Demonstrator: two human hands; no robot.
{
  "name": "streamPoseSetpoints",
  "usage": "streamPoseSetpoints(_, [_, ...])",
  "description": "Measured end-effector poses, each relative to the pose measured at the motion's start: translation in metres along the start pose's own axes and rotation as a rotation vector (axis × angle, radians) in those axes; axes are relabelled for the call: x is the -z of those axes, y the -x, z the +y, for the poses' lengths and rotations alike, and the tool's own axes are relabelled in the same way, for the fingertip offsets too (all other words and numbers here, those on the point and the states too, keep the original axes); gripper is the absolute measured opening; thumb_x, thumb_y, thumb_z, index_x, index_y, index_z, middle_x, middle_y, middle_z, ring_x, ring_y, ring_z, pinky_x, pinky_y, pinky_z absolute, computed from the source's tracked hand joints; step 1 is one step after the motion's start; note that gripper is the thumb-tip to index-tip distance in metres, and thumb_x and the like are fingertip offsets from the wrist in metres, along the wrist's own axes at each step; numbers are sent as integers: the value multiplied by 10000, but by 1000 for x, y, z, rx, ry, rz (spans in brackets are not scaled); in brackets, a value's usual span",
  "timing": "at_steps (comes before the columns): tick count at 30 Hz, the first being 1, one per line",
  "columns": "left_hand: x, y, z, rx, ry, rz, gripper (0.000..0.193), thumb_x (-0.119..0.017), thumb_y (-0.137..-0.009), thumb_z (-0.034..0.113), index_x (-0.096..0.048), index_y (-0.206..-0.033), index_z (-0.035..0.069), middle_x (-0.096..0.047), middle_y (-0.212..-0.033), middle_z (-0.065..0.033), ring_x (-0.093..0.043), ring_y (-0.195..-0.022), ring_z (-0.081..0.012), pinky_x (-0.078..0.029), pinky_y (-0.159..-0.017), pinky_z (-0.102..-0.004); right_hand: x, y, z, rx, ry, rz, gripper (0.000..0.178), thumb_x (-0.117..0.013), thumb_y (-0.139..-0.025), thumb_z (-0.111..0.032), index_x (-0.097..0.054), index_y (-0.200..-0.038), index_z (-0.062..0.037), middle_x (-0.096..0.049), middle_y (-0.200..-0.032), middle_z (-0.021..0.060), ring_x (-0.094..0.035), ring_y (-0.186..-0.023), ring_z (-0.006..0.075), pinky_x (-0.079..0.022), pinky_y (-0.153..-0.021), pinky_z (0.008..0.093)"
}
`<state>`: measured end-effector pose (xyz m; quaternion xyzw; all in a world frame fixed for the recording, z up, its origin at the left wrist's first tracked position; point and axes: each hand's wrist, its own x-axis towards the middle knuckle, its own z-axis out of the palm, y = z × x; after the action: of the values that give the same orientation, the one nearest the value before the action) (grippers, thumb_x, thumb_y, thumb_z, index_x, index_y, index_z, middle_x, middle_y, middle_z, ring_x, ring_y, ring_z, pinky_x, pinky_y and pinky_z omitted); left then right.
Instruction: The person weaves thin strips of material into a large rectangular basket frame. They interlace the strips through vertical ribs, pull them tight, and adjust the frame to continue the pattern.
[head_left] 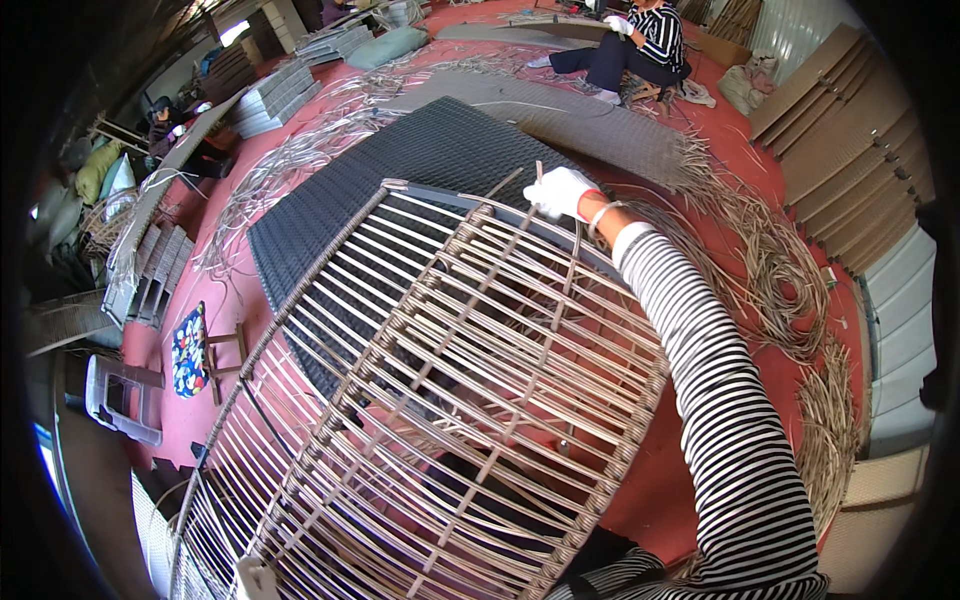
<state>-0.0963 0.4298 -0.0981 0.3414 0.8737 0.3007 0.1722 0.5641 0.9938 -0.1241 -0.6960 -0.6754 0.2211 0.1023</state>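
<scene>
Wickerwork frame (pixel 402 314), tan and open-ribbed, stretches before the worker above the red floor (pixel 650 500), its far part overlapping a dark woven panel (pixel 340 220). At its far edge I see the white-gloved right hand (pixel 558 193), fingers closed on a thin strand (pixel 540 169). Low down, only what seems the left hand (pixel 256 580) peeks out; I cannot tell its grip.

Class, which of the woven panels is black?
The large black panel, partly seen through the rods of the wicker frame. By contrast, the grey-brown panel lies just beyond it, and brown panels stand along the right wall.
</scene>
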Motion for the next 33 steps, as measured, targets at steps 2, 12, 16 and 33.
streamPoseSetpoints(2, [8, -38, 5, 1, 48, -43, 349, -657, -1048, 242, -606, -1339, 55, -638, -1031, -117, -592, -929, -203, -493, -818, -355, -19, -26, -20, 39, -79, 135, 576, -665, -943, -616, -845, -1057, -81, -807, -1070, 219, -770, -1046, 384, -574, -900, 490])
streamPoseSetpoints(12, [51, -44, 10, 70, 43, -384, 235, -601, -990, 119, -665, -1157, -34, -659, -1036, -111, -579, -953, -207, -501, -906, -372, -56, -49, -5, 33, -680, 66, 513, -714, -1037, -475, -795, -1256, -19, -768, -1303, 145, -669, -1212, 242, -480, -1084, 391])
streamPoseSetpoints(16, [52, -59, 3, -18, -47, -408, 178, -656, -990, 118, -682, -1112, -9, -646, -949, -56, -564, -874, -167, -503, -811, -338, -58, -55, -15, -36, -833, 15, 521, -727, -1024, -498, -809, -1228, -26, -762, -1310, 169, -669, -1201, 257, -479, -1073, 394])
streamPoseSetpoints(33, [52, -52, -18, 39, 13, -331, 255, -632, -981, 31, -709, -1220, -8, -736, -1058, -91, -652, -951, -185, -534, -851, -307, -52, -49, -35, -131, -783, -6, 591, -609, -1089, -516, -754, -1330, 3, -730, -1407, 151, -663, -1273, 235, -475, -1110, 371])
